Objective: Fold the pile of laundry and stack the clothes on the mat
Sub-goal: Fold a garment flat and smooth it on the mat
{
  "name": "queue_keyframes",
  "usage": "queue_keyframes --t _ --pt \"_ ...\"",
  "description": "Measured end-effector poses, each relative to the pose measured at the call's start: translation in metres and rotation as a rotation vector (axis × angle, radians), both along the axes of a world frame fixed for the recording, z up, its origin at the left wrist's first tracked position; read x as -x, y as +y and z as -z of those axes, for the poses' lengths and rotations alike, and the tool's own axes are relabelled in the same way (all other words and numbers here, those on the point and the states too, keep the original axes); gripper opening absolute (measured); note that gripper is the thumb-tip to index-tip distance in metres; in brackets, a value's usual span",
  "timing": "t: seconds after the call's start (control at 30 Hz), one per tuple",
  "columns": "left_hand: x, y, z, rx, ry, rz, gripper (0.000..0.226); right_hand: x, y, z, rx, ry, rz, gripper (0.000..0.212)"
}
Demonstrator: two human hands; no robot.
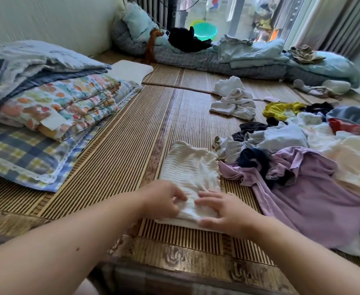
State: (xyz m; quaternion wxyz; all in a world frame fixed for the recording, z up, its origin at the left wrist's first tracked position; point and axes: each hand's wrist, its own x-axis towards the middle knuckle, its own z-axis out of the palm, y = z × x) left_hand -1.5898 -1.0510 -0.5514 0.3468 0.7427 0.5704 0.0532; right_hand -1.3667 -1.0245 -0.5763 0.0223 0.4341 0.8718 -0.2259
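A white ribbed garment (pixel 190 173) lies flat on the mat (pixel 119 145), beside the laundry pile (pixel 307 158), giving room to fold. The left hand (pixel 164 199) seems to pinch its near edge; the right hand (pixel 221 211) presses it down, fingers straight.

Garment before the hands, laundry pile to the right

Garment (pixel 190 173) lies on the mat (pixel 119 158); laundry pile (pixel 315 158) just right, touching it; folded bedding (pixel 53 107) left; quilts (pixel 238 58) behind.
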Motion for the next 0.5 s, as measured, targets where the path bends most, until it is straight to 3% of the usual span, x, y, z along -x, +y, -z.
queue_keyframes --t 0.07,0.2,0.3,0.4,0.5 --pt "0.018 -0.003 0.004 -0.036 0.132 0.073 0.049 -0.008 -0.005 0.004 -0.039 -0.102 -0.028 0.08" --pt "0.048 -0.014 0.015 -0.044 0.298 0.244 0.081 -0.014 -0.011 0.009 -0.303 -0.124 -0.079 0.053" --pt "0.052 -0.017 0.024 -0.146 0.31 0.251 0.085 -0.014 -0.011 0.01 -0.422 -0.016 -0.089 0.036" --pt "0.051 -0.013 0.025 -0.216 0.289 0.211 0.078 -0.007 -0.016 -0.004 -0.158 0.322 0.159 0.035" --pt "0.047 -0.003 0.022 -0.323 0.117 0.096 0.042 -0.004 -0.006 -0.021 0.032 0.607 0.363 0.021"
